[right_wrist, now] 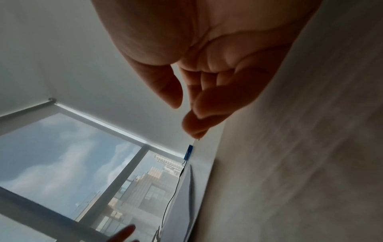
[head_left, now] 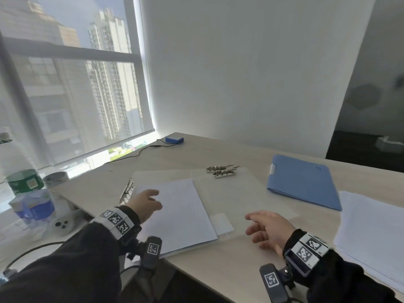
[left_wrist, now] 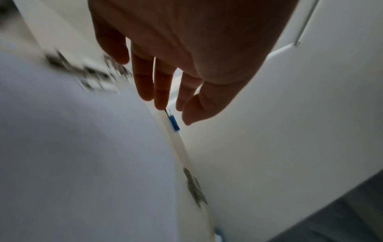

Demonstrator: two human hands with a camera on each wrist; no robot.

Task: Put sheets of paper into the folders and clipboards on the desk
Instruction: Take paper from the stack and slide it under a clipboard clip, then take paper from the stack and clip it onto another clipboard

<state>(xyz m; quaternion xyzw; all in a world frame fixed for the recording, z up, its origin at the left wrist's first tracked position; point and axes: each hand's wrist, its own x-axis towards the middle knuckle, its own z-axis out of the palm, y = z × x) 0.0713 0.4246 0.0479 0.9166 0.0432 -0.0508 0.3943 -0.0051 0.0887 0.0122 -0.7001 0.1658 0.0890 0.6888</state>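
Paper sheets [head_left: 177, 213] lie on the open transparent folder [head_left: 240, 200] in front of me, at the near edge of the desk [head_left: 218, 154]. My left hand [head_left: 145, 203] is over the top left corner of these sheets, fingers straight and a little spread, holding nothing — I cannot tell if it touches the paper. My right hand [head_left: 267, 227] is above the right flap of the same folder, near its lower edge; the fingers are loosely bent, the thumb apart from them, and nothing is between them.

Left of the sheets, beside my left hand, stands the metal clip [head_left: 127, 191] of the folder. At the far edge of the transparent flap two more metal clips [head_left: 222, 171] lie close together. To the right of them lies a closed blue folder [head_left: 303, 182], and further right, near the desk edge, a stack of white paper [head_left: 371, 232].

At the far corner of the desk is a small blue box [head_left: 174, 139] with a black cable [head_left: 140, 153] — the cable runs toward the window [head_left: 72, 84]. On the sill at my left stand a green can [head_left: 24, 181] and a plastic bottle with blue label [head_left: 32, 207].
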